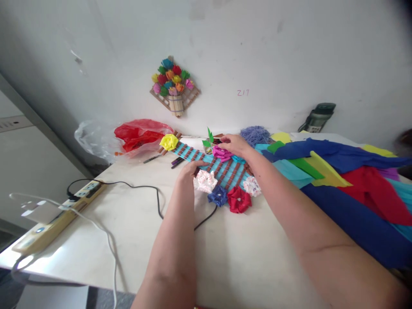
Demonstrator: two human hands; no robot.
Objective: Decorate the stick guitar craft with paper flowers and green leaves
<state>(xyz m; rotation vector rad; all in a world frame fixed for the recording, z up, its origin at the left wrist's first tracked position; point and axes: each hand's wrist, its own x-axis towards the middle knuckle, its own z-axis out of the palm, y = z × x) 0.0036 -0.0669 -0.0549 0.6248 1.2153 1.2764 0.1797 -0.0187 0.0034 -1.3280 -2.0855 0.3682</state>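
Observation:
A craft board (225, 171) of brown sticks over turquoise paper lies on the white table (251, 253). Paper flowers sit on it: yellow (169, 141), white patterned (205, 180), blue (218, 195), red (239, 199), pink (222, 153). My left hand (190, 169) rests curled on the board's near edge beside the white flower. My right hand (234, 145) presses down at the pink flower, fingers closed near a small green paper leaf (208, 139).
Sheets of coloured paper (347, 180) pile at the right. A power strip (54, 219) with cables lies at the left. A red plastic bag (140, 134) and pens (176, 162) sit at the back. A finished flower craft (174, 86) hangs on the wall.

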